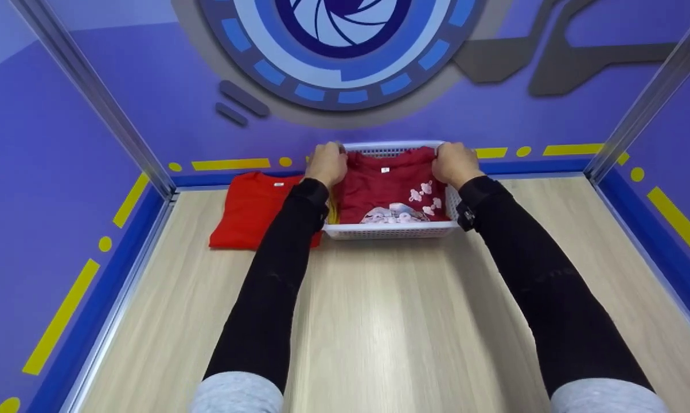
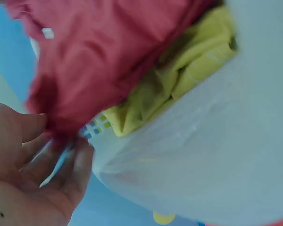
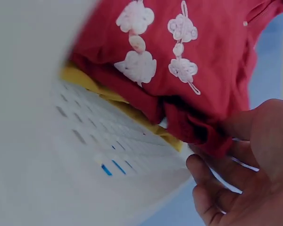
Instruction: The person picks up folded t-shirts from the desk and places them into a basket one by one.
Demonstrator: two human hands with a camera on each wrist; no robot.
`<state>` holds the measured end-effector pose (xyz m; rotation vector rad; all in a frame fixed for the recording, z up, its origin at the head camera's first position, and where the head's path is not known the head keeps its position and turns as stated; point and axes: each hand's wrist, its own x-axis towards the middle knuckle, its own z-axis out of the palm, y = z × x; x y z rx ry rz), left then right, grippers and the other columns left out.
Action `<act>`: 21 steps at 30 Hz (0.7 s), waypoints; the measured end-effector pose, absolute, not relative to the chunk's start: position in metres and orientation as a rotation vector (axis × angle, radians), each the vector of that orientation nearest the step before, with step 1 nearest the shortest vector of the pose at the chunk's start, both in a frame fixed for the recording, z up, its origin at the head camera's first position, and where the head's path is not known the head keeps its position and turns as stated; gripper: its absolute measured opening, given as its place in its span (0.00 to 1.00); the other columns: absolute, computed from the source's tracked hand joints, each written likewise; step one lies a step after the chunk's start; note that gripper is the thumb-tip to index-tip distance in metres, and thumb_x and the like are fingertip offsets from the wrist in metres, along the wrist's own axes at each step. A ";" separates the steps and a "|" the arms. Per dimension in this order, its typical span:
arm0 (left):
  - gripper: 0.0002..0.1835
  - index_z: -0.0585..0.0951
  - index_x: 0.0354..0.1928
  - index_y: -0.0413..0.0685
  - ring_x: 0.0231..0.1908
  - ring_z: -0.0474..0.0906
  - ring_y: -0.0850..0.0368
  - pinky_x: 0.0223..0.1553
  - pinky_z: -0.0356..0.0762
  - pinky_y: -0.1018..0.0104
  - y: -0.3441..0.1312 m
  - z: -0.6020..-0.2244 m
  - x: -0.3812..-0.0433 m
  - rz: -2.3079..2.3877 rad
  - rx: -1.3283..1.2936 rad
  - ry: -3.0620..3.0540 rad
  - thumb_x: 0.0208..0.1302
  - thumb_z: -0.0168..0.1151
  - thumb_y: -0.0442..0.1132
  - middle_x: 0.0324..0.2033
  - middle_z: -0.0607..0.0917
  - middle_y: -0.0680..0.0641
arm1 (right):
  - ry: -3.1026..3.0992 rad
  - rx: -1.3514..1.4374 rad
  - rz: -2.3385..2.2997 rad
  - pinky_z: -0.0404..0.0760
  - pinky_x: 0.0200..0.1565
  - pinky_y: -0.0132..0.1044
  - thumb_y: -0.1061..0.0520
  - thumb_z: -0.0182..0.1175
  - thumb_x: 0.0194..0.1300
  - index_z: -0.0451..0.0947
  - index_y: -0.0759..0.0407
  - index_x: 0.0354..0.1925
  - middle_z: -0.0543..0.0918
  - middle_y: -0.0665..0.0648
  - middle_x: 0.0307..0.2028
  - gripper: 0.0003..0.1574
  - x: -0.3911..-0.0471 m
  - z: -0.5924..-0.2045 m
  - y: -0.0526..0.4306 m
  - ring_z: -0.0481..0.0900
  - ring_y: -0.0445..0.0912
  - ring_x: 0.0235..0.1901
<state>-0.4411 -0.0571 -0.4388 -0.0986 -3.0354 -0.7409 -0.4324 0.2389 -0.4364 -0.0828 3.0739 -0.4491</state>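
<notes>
As it lies in the white basket [image 1: 390,230], your left hand [image 1: 325,164] and right hand [image 1: 455,164] pinch the dark red shirt [image 1: 388,189] at its far corners.

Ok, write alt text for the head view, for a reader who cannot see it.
Two hands, left hand and right hand, pinch the far corners of a dark red shirt with white flower prints lying in a white basket on a wooden table. A folded bright red shirt lies left of the basket.
</notes>
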 end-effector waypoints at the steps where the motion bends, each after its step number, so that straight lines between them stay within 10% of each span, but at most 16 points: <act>1: 0.19 0.84 0.69 0.49 0.73 0.80 0.43 0.75 0.76 0.49 -0.056 -0.439 -0.440 -0.738 -0.116 -3.040 0.85 0.56 0.44 0.68 0.86 0.40 | 3.073 -0.086 -0.441 0.81 0.63 0.65 0.56 0.54 0.75 0.84 0.73 0.52 0.84 0.81 0.60 0.22 -0.431 -0.436 0.238 0.84 0.73 0.60; 10: 0.19 0.89 0.61 0.47 0.57 0.85 0.49 0.65 0.81 0.57 -0.049 -0.441 -0.437 -0.557 -0.541 -3.331 0.84 0.54 0.47 0.60 0.90 0.44 | 2.908 -0.400 -0.399 0.84 0.57 0.55 0.61 0.52 0.76 0.86 0.71 0.51 0.87 0.72 0.51 0.20 -0.425 -0.433 0.222 0.84 0.62 0.50; 21: 0.30 0.68 0.84 0.46 0.84 0.64 0.44 0.85 0.63 0.53 -0.043 -0.435 -0.415 -0.328 -0.684 -3.566 0.86 0.44 0.43 0.83 0.70 0.40 | 2.631 -0.521 -0.255 0.69 0.80 0.61 0.50 0.50 0.87 0.64 0.67 0.83 0.74 0.75 0.76 0.37 -0.414 -0.450 0.225 0.74 0.67 0.76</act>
